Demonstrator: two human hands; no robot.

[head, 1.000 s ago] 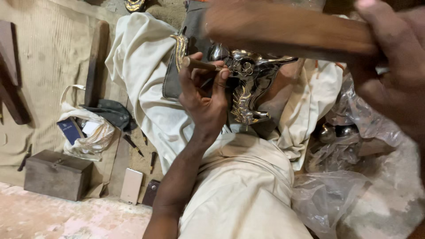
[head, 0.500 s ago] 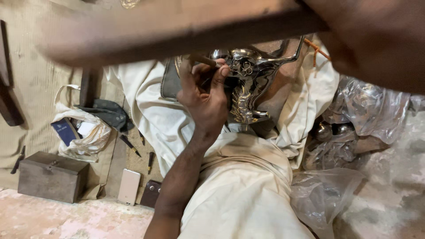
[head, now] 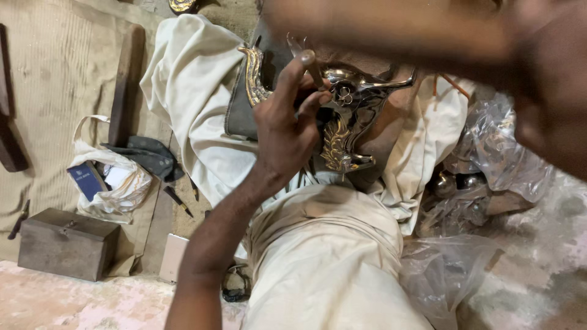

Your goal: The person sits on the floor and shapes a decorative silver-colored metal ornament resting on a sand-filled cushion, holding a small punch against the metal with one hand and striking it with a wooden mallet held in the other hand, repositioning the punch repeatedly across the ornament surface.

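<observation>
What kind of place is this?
Likely a floor-level metal craft workshop: an ornate metal figure worked on the lap, hand tools on the mat, a small metal box.

The blurred wooden handle point(head: 391, 30) has swung from a slant at upper right to lie across the far edge, and the right hand point(head: 550, 91) has drawn closer at right. The left hand point(head: 287, 131) has opened its fingers on the metal figure point(head: 348, 116).
</observation>
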